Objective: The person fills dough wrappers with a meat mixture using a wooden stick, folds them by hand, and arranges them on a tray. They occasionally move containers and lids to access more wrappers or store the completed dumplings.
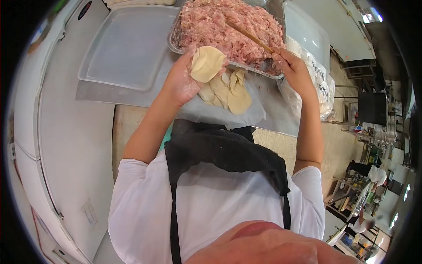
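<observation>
My left hand point(179, 83) holds a round, pale dumpling wrapper point(207, 64) on its palm, with the fingers curled beneath it. In my right hand point(291, 66) is a thin wooden stick point(250, 36), gripped at its near end. The stick's far end rests in pink minced meat point(211, 22), which fills a metal tray point(174, 40). Below my left hand, several more wrappers point(239, 94) lie overlapping on a clear plastic sheet point(206, 115) at the table's near edge.
A translucent plastic lid point(127, 48) lies left of the meat tray. Plastic-wrapped white packs point(323, 86) stand to the right. A white appliance point(72, 145) borders the left side. Far right are shelves and people point(376, 174) at a distance.
</observation>
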{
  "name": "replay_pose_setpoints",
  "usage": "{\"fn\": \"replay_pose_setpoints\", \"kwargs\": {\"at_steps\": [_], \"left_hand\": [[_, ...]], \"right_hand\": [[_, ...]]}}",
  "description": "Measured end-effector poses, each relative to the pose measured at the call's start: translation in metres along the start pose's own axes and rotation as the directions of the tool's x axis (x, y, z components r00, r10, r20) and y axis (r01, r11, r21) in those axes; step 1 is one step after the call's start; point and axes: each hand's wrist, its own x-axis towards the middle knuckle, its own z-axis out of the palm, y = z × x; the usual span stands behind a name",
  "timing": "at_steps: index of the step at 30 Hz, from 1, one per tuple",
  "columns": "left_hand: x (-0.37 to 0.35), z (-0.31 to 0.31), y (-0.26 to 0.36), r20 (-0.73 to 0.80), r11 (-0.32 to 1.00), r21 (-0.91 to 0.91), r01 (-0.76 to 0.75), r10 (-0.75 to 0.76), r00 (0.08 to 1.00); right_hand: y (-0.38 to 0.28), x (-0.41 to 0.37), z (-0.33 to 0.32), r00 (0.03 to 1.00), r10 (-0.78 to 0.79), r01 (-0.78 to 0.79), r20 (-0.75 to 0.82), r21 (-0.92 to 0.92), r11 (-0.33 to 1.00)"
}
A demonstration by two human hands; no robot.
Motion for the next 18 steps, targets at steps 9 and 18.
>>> {"fn": "replay_pose_setpoints", "kwargs": {"at_steps": [9, 18], "left_hand": [[0.006, 0.023, -0.043, -0.119, 0.932, 0.347, -0.108, 0.158, 0.980], [0.014, 0.013, -0.045, -0.004, 0.972, 0.207, -0.107, 0.110, 0.994]], "right_hand": [[-0.054, -0.002, 0.071, 0.993, 0.115, -0.112, -0.008, 0.183, 0.977], [-0.027, -0.029, 0.077, 0.972, 0.216, -0.226, 0.093, 0.618, 0.753]]}}
